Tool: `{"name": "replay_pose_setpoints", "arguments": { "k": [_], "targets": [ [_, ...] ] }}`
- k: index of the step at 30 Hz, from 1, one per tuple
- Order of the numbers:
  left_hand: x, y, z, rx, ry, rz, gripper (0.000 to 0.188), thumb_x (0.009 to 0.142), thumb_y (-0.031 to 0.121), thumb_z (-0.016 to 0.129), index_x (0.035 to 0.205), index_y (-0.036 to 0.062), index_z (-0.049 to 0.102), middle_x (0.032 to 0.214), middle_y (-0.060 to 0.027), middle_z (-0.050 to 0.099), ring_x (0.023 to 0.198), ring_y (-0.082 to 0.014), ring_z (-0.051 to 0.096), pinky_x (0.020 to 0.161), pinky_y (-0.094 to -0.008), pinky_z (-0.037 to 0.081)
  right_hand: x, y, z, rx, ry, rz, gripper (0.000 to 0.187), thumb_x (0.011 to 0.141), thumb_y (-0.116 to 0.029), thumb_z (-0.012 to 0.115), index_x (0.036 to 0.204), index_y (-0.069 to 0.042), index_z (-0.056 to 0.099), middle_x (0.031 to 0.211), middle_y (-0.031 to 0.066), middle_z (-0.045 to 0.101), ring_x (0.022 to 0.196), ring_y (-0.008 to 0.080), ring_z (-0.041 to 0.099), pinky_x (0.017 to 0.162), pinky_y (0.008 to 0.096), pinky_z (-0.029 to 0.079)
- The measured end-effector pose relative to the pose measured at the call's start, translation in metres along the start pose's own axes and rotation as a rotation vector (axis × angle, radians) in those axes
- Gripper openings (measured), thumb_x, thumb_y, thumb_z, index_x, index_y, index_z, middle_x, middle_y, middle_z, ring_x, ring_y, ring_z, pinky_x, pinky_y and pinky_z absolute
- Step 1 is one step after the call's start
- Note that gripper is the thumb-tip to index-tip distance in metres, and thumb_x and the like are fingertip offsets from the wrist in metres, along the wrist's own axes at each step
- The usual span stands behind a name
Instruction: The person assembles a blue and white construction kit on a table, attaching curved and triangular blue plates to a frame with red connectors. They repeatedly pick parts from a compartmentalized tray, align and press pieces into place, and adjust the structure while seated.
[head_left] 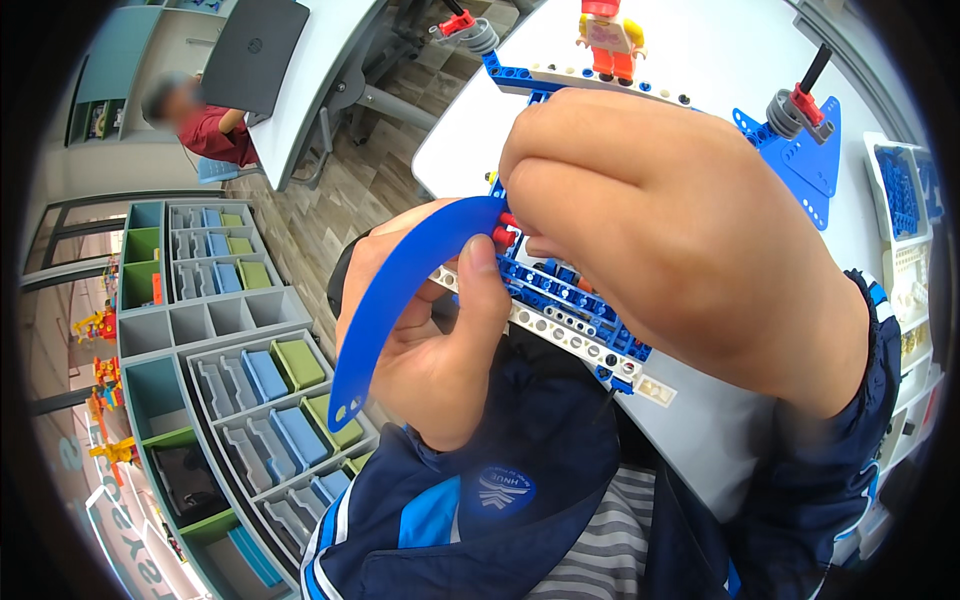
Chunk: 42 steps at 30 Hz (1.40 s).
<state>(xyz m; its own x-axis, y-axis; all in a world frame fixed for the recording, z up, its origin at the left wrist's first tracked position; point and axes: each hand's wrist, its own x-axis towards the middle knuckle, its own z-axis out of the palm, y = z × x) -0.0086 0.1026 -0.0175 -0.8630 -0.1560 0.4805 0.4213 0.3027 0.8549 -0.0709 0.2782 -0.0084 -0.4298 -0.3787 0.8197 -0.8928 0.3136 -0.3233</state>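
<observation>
A model of blue and white toy building beams (570,310) is between my hands, over the white table. My left hand (440,360) grips its left side, thumb on the near side by two red pins (506,236). A long, bent blue plastic panel (400,290) curves across my left hand, with small holes at its lower end. Its upper end meets the model at the red pins. My right hand (650,220) is closed over the top of the model, fingertips beside those pins. What lies inside its fingers is hidden.
A toy figure (608,45) stands on the model's far beam, and grey wheels with black axles stick out at both far ends. Flat blue panels (810,160) lie on the right of the table (470,130). Trays of parts (897,190) line the right edge. Another person sits far left.
</observation>
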Motion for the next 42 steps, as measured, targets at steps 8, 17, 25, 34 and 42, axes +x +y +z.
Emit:
{"name": "replay_pose_setpoints", "arguments": {
  "k": [8,17,25,34,42],
  "targets": [
    [0.002,-0.01,-0.006,0.037,-0.08,0.055,0.023,0.088,-0.012,0.07,0.109,-0.0077,0.063,0.111,-0.0209,0.069,0.092,-0.0199,0.07,0.084,-0.0288,0.056,0.002,-0.004,-0.002,-0.114,-0.099,-0.006,0.017,0.07,-0.011,0.067,0.081,0.002,0.061,0.089,0.0103,0.06,0.078,0.029,0.062,0.066,0.0375,0.053],
    [0.006,-0.006,-0.006,0.069,-0.086,0.051,0.022,0.088,-0.01,0.071,0.108,-0.0076,0.063,0.11,-0.0207,0.069,0.092,-0.0197,0.07,0.084,-0.0293,0.057,0.018,-0.009,-0.01,-0.054,-0.202,0.145,0.013,0.075,-0.01,0.066,0.079,0.001,0.059,0.094,0.0093,0.06,0.079,0.0264,0.063,0.063,0.0369,0.053],
    [0.004,0.01,0.003,0.047,-0.025,-0.022,0.022,0.088,-0.011,0.07,0.109,-0.0075,0.063,0.111,-0.0175,0.067,0.092,-0.017,0.068,0.082,-0.0273,0.055,0.028,-0.012,-0.024,0.031,-0.298,0.28,0.02,0.077,-0.002,0.072,0.093,-0.002,0.059,0.092,0.0109,0.06,0.084,0.032,0.062,0.07,0.0415,0.051],
    [0.004,0.008,0.004,0.039,0.001,-0.063,0.023,0.088,-0.01,0.071,0.109,-0.0063,0.063,0.109,-0.0157,0.066,0.089,-0.0156,0.067,0.079,-0.0257,0.054,0.019,-0.003,-0.021,-0.047,-0.356,0.187,0.022,0.078,0.002,0.071,0.094,-0.004,0.057,0.088,0.012,0.059,0.089,0.0345,0.06,0.075,0.0439,0.047],
    [0.002,0.001,0.008,0.106,0.075,0.023,0.022,0.084,-0.01,0.074,0.104,-0.0042,0.066,0.1,-0.0134,0.067,0.086,-0.0174,0.066,0.078,-0.0273,0.053,0.019,0.002,-0.016,-0.037,-0.317,0.143,0.022,0.078,0.002,0.071,0.094,-0.004,0.057,0.088,0.0121,0.059,0.089,0.0344,0.06,0.075,0.0436,0.048]
  ]
}}
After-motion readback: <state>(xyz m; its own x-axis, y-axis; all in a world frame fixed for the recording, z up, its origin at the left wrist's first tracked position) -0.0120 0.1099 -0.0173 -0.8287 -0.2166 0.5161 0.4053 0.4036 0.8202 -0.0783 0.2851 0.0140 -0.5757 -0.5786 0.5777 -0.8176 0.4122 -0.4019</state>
